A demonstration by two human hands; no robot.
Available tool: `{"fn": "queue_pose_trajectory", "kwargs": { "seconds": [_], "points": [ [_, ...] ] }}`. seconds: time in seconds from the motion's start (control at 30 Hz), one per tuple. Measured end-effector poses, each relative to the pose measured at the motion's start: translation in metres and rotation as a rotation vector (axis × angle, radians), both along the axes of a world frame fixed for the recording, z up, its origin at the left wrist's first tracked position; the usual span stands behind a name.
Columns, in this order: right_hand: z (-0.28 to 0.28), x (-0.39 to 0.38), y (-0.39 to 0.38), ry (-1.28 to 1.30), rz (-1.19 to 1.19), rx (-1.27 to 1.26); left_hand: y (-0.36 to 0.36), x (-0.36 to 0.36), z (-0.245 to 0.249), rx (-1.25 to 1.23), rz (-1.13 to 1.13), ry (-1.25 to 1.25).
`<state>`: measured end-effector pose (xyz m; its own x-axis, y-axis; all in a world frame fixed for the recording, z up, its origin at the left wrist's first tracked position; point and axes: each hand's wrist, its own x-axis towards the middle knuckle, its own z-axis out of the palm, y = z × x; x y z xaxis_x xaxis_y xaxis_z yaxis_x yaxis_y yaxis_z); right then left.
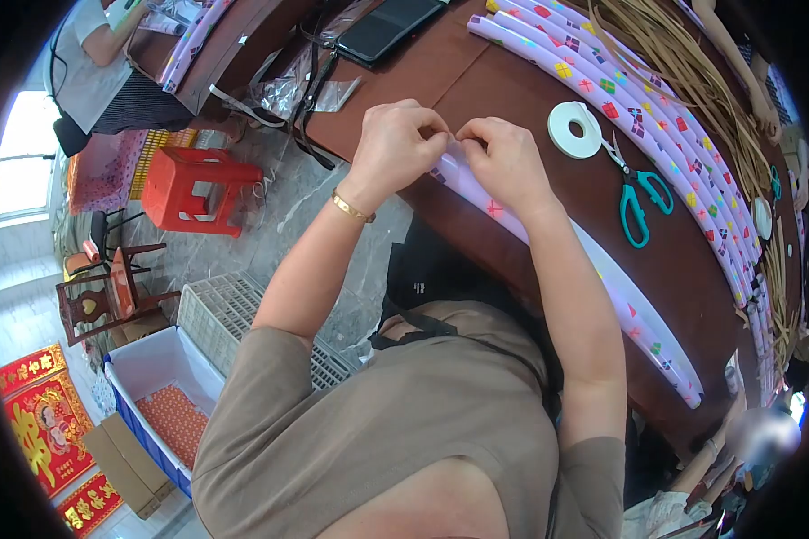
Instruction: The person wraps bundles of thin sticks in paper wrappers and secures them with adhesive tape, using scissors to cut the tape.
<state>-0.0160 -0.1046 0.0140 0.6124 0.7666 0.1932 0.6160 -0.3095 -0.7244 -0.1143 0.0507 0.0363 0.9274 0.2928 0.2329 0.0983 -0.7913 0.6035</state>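
Observation:
A lilac roll of gift-patterned wrapping paper point(602, 269) lies along the near table edge, its upper end between my hands. My left hand point(397, 148) is closed in a pinch at that end, a gold bracelet on the wrist. Close beside it, my right hand point(510, 168) pinches the paper too, thumb and forefinger nearly touching the left fingertips. Whether a bit of tape is between the fingertips is too small to tell. To the right of my hands are a white roll of tape point(562, 142) and teal-handled scissors point(636, 199), blades partly hidden by the tape.
Several finished rolls point(638, 117) lie across the brown table point(458, 67), beside tan strips point(692, 63). A black phone-like case point(388, 31) sits at the back. Left, on the floor, stand a red stool point(184, 184) and a grey crate point(220, 305). Other people work at both sides.

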Motion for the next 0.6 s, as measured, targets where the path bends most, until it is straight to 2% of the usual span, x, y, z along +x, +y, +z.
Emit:
{"fn": "queue_pose_trajectory", "kwargs": {
  "seconds": [0.13,0.23,0.3,0.37,0.47,0.6],
  "points": [
    [-0.001,-0.001,0.001,0.000,-0.015,0.015,0.009,-0.004,-0.004,-0.002,0.078,-0.020],
    [0.000,-0.003,0.001,0.002,-0.038,0.028,0.020,-0.006,-0.014,0.062,0.152,-0.124],
    [0.006,-0.005,0.002,-0.014,-0.048,-0.018,0.022,-0.009,-0.013,-0.217,0.097,-0.020],
    [0.011,-0.006,0.004,-0.038,-0.056,-0.061,0.018,-0.009,-0.010,-0.348,0.046,0.056],
    [0.009,-0.005,0.009,-0.213,-0.086,-0.135,0.014,-0.005,-0.013,-0.405,0.059,0.059],
    [0.013,-0.003,0.015,-0.228,-0.130,-0.221,0.009,-0.003,-0.014,-0.403,0.093,0.046]
  ]
}}
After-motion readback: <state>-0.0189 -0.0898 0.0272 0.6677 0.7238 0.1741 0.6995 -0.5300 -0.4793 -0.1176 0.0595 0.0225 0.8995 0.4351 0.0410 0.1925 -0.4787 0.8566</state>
